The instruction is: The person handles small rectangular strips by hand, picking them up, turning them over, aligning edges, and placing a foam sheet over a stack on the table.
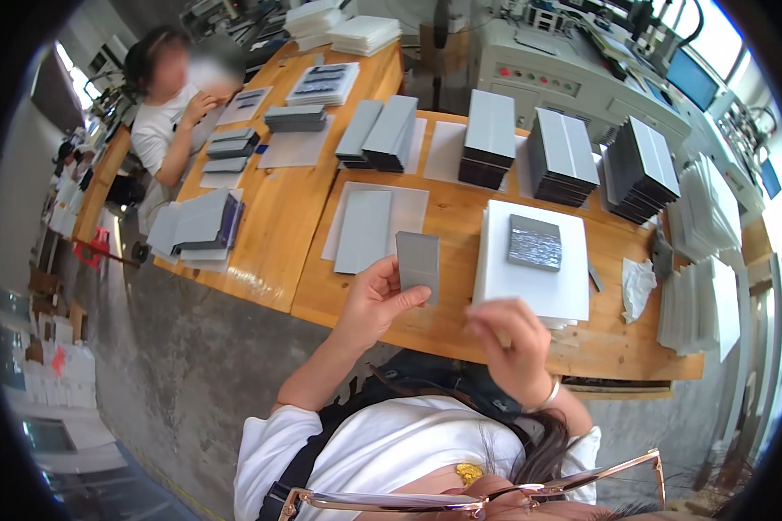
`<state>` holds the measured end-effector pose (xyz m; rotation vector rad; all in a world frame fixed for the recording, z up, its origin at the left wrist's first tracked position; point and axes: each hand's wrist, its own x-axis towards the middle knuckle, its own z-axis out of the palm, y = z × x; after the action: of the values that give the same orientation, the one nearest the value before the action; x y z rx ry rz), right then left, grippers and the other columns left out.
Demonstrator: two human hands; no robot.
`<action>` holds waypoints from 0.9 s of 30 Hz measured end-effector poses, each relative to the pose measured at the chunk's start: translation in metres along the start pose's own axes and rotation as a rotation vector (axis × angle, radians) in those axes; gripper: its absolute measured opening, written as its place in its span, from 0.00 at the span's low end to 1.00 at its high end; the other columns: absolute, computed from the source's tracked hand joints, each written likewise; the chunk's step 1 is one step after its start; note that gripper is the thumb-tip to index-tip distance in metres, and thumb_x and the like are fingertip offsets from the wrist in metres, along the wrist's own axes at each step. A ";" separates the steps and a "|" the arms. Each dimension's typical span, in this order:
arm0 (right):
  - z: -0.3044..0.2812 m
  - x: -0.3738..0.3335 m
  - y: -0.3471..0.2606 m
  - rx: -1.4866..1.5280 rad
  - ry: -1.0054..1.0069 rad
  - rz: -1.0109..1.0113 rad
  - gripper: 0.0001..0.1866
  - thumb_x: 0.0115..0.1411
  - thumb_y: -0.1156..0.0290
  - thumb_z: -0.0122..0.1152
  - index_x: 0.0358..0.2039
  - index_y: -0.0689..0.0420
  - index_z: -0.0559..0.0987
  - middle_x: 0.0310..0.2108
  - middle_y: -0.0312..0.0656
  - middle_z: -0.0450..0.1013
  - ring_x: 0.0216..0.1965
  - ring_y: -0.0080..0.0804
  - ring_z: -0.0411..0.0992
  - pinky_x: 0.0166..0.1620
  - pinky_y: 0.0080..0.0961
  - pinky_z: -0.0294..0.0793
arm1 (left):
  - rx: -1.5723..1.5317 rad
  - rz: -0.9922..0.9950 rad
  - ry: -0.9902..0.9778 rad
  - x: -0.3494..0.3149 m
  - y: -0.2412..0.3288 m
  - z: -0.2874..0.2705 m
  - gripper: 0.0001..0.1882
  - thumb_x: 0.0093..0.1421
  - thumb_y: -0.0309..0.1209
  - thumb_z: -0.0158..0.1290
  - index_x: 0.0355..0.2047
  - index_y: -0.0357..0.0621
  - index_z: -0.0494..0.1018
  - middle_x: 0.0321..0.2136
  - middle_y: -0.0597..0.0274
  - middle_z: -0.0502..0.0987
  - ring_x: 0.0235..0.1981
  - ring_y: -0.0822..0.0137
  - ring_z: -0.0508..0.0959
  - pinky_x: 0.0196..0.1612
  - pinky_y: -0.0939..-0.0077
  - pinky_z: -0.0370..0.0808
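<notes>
My left hand (pixel 378 300) grips a flat grey rectangular plate (pixel 419 257) upright, thumb across its near face. To its right, in front of a stack of white sheets (pixel 539 286), my right hand (pixel 514 340) is raised with its fingers curled. Motion blurs those fingertips, so I cannot make out whether they hold anything. On top of the white stack sits a small grey block with a shiny, streaked top (pixel 534 243). Behind my left hand, a larger grey slab (pixel 364 231) lies on a white sheet (pixel 331 233).
Several tall stacks of grey plates (pixel 563 156) line the back of the wooden table (pixel 447 334). A crumpled white wrapper (pixel 638 289) and bundled white sheets (pixel 702 304) are at the right. Across the left table, a person (pixel 169 113) sits near more grey plates (pixel 208 217).
</notes>
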<state>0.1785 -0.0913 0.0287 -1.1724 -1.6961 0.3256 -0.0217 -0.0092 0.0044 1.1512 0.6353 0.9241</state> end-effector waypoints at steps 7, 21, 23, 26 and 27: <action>-0.019 0.030 0.019 0.230 0.012 0.165 0.17 0.47 0.78 0.69 0.39 0.61 0.76 0.28 0.41 0.74 0.32 0.30 0.75 0.35 0.23 0.76 | -0.084 0.098 -0.093 0.029 0.001 0.052 0.17 0.57 0.21 0.56 0.48 0.37 0.68 0.40 0.62 0.76 0.41 0.72 0.76 0.47 0.78 0.73; -0.040 0.036 0.048 0.486 -0.055 0.408 0.11 0.50 0.80 0.67 0.35 0.63 0.77 0.30 0.41 0.75 0.32 0.26 0.75 0.38 0.20 0.76 | -0.077 0.057 -0.138 0.055 -0.011 0.068 0.18 0.59 0.19 0.53 0.49 0.36 0.65 0.42 0.60 0.74 0.45 0.72 0.74 0.50 0.77 0.70; -0.045 0.039 0.052 0.384 -0.078 0.358 0.11 0.51 0.79 0.67 0.35 0.63 0.76 0.30 0.41 0.75 0.33 0.26 0.75 0.38 0.20 0.76 | -0.085 0.071 -0.117 0.057 -0.012 0.070 0.17 0.59 0.19 0.52 0.49 0.36 0.65 0.42 0.60 0.74 0.45 0.71 0.74 0.51 0.77 0.70; -0.046 0.040 0.057 0.309 -0.095 0.329 0.11 0.51 0.78 0.66 0.35 0.63 0.76 0.31 0.42 0.75 0.33 0.26 0.75 0.39 0.20 0.76 | -0.027 0.101 -0.117 0.059 -0.013 0.072 0.18 0.60 0.19 0.52 0.49 0.36 0.64 0.43 0.60 0.73 0.46 0.71 0.73 0.51 0.77 0.70; -0.047 0.039 0.058 0.335 -0.088 0.347 0.10 0.52 0.78 0.66 0.35 0.63 0.76 0.31 0.42 0.75 0.33 0.26 0.75 0.39 0.20 0.76 | -0.028 0.095 -0.119 0.060 -0.014 0.073 0.18 0.60 0.19 0.52 0.49 0.36 0.64 0.43 0.60 0.73 0.46 0.71 0.73 0.51 0.77 0.70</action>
<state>0.2484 -0.0449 0.0339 -1.2067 -1.4356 0.8533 0.0716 0.0062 0.0155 1.2101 0.4735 0.9350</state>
